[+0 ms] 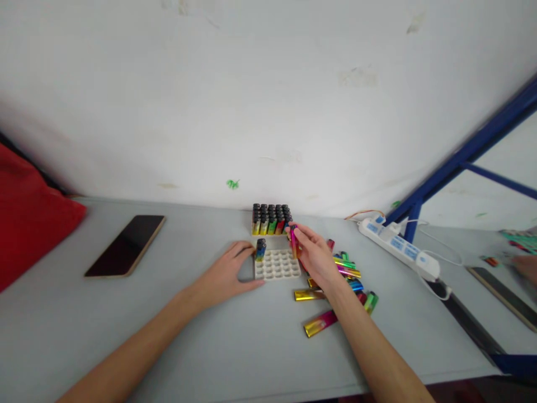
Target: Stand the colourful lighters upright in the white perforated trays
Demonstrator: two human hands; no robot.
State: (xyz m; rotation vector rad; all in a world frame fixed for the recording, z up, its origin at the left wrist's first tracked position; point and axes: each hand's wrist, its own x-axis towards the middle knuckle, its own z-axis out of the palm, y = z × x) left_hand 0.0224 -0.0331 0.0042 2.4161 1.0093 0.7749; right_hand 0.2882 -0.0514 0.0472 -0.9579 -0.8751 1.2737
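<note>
A white tray [278, 265] with rows of small round wells lies in front of me. A couple of blue lighters [260, 250] with black tops stand upright in its far left corner. My left hand [229, 274] grips the tray's left side, thumb at the near corner and fingers by those lighters. Over the tray's right edge, my right hand [318, 256] pinches a magenta and orange lighter [294, 242], held roughly upright above the wells. Behind stands a full tray of lighters [272, 219], black tops up. Loose shiny lighters [321, 323] lie around and under my right forearm.
A dark phone [126, 246] lies on the grey table at left, near a red cloth-like item [33, 212]. At right are a white power strip [398, 247] with cables and a blue metal frame [461, 157]. Beyond it, another person's hand [526, 267] is partly visible.
</note>
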